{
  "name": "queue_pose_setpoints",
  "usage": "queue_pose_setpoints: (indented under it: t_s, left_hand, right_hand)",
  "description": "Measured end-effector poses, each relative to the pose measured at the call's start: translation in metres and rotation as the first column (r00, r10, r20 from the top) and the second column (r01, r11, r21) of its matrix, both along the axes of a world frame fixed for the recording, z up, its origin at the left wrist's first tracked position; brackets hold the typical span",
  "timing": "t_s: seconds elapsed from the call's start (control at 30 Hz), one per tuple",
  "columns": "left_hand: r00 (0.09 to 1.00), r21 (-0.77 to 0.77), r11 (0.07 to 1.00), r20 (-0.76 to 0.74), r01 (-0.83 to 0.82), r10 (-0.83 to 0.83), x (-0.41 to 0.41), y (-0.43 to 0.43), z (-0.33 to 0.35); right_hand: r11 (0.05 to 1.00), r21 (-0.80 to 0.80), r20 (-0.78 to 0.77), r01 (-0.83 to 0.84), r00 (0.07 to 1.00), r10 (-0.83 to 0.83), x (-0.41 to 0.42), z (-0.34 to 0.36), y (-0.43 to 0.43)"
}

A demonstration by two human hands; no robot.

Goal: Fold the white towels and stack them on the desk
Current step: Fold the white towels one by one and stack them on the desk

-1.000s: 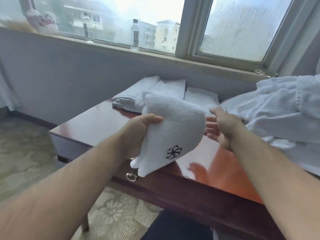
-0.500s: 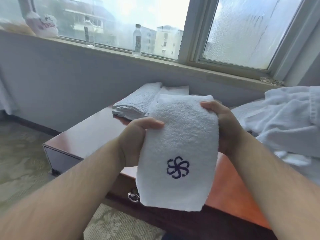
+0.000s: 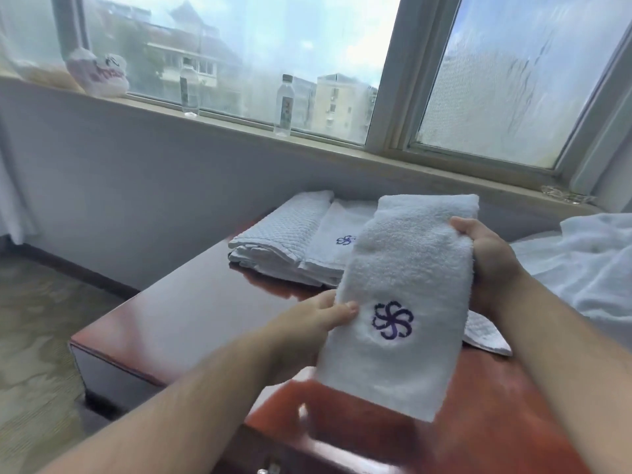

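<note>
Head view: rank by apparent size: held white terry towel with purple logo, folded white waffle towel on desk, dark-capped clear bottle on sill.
1. Held white terry towel, though nearest the camera.
2. Folded white waffle towel.
3. Dark-capped clear bottle, farthest away.

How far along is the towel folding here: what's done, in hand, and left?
Done: a folded white waffle-weave towel and a folded white logo towel lie side by side on the reddish wooden desk. In hand: the left hand and right hand grip a folded white terry towel with a blue pinwheel emblem over the desk. Left: setting it down, then probably the rumpled white fabric pile at right.
</note>
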State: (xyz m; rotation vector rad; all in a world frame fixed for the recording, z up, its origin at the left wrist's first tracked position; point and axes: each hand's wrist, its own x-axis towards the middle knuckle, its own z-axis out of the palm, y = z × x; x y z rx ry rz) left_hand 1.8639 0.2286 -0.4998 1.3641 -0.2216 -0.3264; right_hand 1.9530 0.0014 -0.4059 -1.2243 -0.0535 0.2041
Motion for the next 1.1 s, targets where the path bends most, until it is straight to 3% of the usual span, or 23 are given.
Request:
queue_pose_setpoints:
  t_s: [0.2,0.43,0.57,0.67,0.8,0.87,0.97,1.1]
  left_hand:
    - [0.995,0.089,0.991,-0.004,-0.097,0.098,0.042,-0.056,0.014]
    - [0.996,0.062,0.995,0.023,0.084,-0.085,0.077,-0.109,0.013]
    - [0.997,0.025,0.999,0.077,0.021,-0.023,0.1,-0.118,0.024]
    - [0.983,0.009,0.997,0.166,-0.081,0.078,0.128,-0.121,0.036]
    - [0.972,-0.062,0.975,0.084,-0.213,0.218,0.174,-0.118,0.047]
    - [0.955,0.1,0.95,0.027,-0.295,0.294,0.191,-0.119,0.04]
    - [0.948,0.418,0.859,0.019,-0.296,0.317,0.204,-0.124,0.022]
    - [0.961,0.581,0.771,0.07,-0.258,0.269,0.197,-0.124,0.02]
  right_hand:
    - [0.972,-0.2,0.029,0.123,0.992,-0.119,0.035,0.007,-0.055]
    - [0.915,-0.38,-0.09,0.135,0.979,-0.182,0.069,-0.004,-0.11]
    - [0.909,-0.37,-0.022,0.192,0.976,-0.215,0.104,0.005,-0.117]
    - [0.941,-0.263,0.053,0.212,0.977,-0.205,0.141,0.017,-0.114]
    - [0.945,-0.208,0.136,0.251,0.965,-0.226,0.203,0.024,-0.105]
    - [0.899,-0.336,0.095,0.28,0.96,-0.263,0.23,0.008,-0.104]
    - [0.792,-0.577,-0.029,0.199,0.964,-0.263,0.251,-0.044,-0.107]
    - [0.739,-0.604,0.028,0.299,0.934,-0.356,0.273,-0.074,-0.116]
